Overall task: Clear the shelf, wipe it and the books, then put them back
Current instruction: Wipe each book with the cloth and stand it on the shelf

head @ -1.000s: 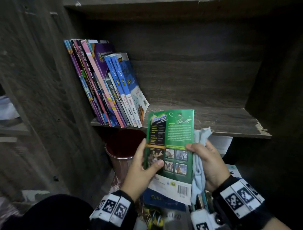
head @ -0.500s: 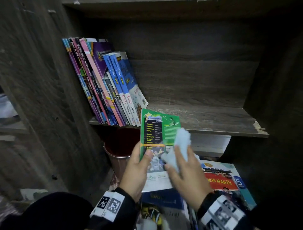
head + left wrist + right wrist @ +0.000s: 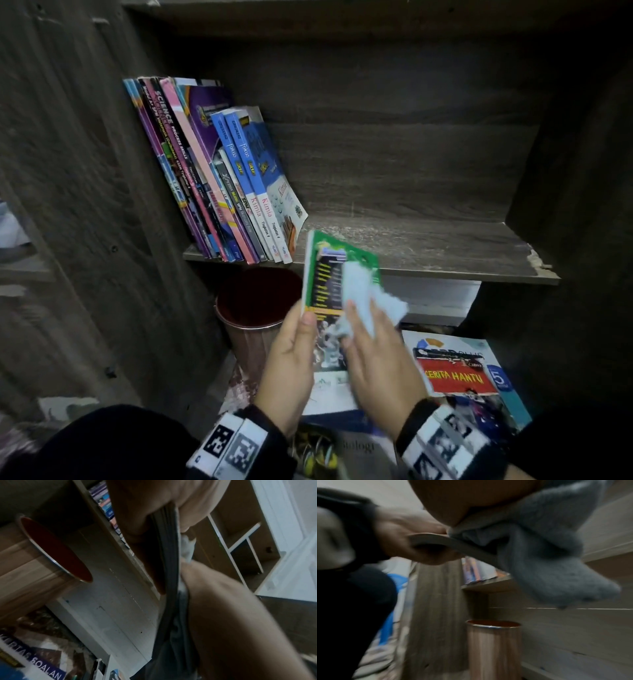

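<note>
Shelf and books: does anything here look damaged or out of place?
Yes. The shelf has a chipped front right corner, where pale material shows. The books on it lean left against the side wall instead of standing upright. More books lie loose below the shelf.

Books (image 3: 219, 178) leaning at shelf's (image 3: 428, 246) left end, bin (image 3: 253, 308) below, held book (image 3: 329, 291) in front.

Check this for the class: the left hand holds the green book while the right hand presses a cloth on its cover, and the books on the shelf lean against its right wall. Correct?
Not quite. In the head view the books on the shelf lean against its left wall; the rest stands: left hand, green book, right hand, cloth.
</note>
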### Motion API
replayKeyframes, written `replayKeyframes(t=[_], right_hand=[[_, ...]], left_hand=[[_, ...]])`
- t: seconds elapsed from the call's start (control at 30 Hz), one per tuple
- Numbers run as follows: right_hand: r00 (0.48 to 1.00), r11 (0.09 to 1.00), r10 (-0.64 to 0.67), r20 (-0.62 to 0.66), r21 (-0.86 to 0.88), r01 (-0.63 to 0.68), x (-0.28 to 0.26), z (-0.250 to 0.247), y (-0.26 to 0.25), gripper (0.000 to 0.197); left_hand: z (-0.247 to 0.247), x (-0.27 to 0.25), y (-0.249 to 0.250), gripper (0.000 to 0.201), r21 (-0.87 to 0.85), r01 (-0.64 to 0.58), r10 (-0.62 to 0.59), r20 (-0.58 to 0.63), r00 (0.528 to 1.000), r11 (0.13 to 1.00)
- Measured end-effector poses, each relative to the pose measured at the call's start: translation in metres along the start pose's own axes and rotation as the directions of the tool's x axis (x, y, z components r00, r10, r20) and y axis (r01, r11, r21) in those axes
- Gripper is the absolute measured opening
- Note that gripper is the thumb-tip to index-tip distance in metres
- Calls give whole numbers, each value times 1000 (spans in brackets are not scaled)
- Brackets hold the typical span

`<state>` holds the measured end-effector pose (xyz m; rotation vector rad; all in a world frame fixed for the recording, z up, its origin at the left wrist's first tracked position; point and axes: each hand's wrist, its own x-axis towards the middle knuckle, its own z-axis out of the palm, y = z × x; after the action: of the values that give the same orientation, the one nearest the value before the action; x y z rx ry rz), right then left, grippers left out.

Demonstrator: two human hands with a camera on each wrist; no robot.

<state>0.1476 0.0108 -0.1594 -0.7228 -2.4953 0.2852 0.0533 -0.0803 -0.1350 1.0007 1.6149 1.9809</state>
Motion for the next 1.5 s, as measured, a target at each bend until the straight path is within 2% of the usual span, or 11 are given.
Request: replayKeyframes(t=[0.1, 0.23, 0.37, 0.53, 0.6, 0.7, 0.83, 0.97, 1.1, 1.33, 1.5], right_hand=[[961, 965, -263, 90, 27, 262, -17, 19, -16, 54], [958, 958, -286, -29, 10, 287, -3, 15, 3, 55], [978, 940, 159, -138, 323, -107, 25, 0, 32, 66], [817, 429, 576, -35, 863, -266, 42, -12, 51, 59], [839, 226, 528, 130, 931, -286, 37, -14, 40, 47], [878, 188, 369, 304, 901, -391, 32, -12, 31, 72], [837, -12, 37, 546, 838, -546, 28, -32, 31, 57], [893, 198, 114, 435, 871, -449, 26, -38, 26, 69], [932, 377, 294, 210, 871, -315, 33, -47, 11, 8], [881, 800, 455, -128, 494, -341, 105, -45, -6, 13], [888, 863, 452, -79, 290, -413, 181, -11, -25, 26]], left_hand=[[-3, 0, -4, 33, -48, 59, -61, -48, 997, 997], [1, -7, -1, 30, 98, -6, 4, 27, 1000, 995], [8, -16, -1, 28, 148, -28, 8, 138, 990, 989], [9, -14, 7, 29, 91, -52, 37, 160, 986, 994], [2, -5, 16, 28, 50, -89, 85, 87, 993, 995], [-18, 15, 27, 31, -5, -158, 157, -31, 987, 987], [-43, 39, 33, 33, 74, -221, 220, 32, 975, 972], [-49, 59, 29, 26, 139, -202, 181, 153, 972, 969], [-52, 88, 6, 22, 213, -143, 137, 42, 990, 966], [-77, 142, -25, 10, 343, 38, 64, -282, 957, 939], [-82, 154, -33, 10, 323, 86, 33, -348, 937, 942]])
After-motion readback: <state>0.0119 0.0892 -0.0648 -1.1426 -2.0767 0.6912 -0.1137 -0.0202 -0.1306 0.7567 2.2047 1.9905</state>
